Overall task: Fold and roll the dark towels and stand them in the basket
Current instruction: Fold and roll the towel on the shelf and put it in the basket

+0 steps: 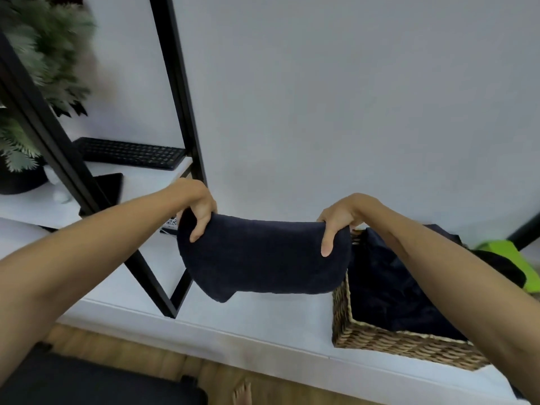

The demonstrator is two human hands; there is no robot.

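**Dark towel held up over the white table**

Both hands grip one folded dark towel (260, 255) by its top corners: left hand (198, 209) at 10 o'clock, right hand (340, 222) at 2. Wicker basket (380, 337) at 4 o'clock holds more dark cloth. Keyboard (131, 153) further back.

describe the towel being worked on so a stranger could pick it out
Start at the wicker basket on the white table. Just left of it, the towel hangs between the left hand and right hand. Unlike the dark cloth in the basket, it is held up.
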